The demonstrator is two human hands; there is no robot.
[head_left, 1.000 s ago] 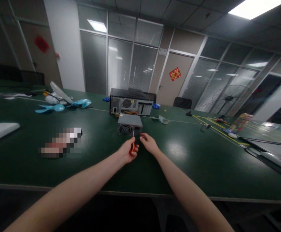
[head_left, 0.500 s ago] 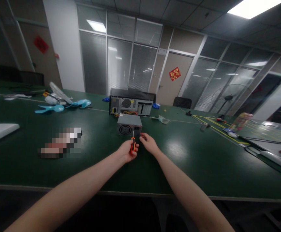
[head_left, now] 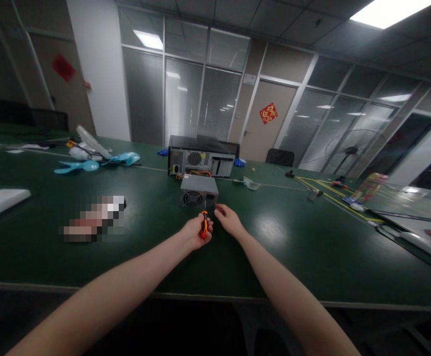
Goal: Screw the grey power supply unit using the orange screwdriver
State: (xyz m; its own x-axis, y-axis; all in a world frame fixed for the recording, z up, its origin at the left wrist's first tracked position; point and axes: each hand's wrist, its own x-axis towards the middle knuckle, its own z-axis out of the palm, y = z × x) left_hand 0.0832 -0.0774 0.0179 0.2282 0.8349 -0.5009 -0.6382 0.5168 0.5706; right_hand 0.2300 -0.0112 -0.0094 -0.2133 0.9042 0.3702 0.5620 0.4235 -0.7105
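Note:
My left hand (head_left: pixel 198 232) is closed around the orange-and-black handle of a screwdriver (head_left: pixel 204 225). The thin shaft points away from me at the front face of a grey computer power supply (head_left: pixel 199 184); whether its tip sits in a screw is too small to tell. A round fan grille and a dark socket show on that face. Beside the unit's lower right corner is my right hand (head_left: pixel 229 220), its fingers curled together. What those fingertips hold, if anything, I cannot make out.
Behind the power supply lies a computer case (head_left: pixel 204 155), with coloured wires between them. Blue plastic pieces (head_left: pixel 77 166) and a white device (head_left: pixel 0 203) are on the green table (head_left: pixel 144 267) to the left. A blurred-out object (head_left: pixel 94 217) lies nearer. Clear plastic (head_left: pixel 250 183) is right of the case.
The screwdriver handle has turned in my left hand, showing a different side with its orange strip facing me. Both hands stay in about the same place.

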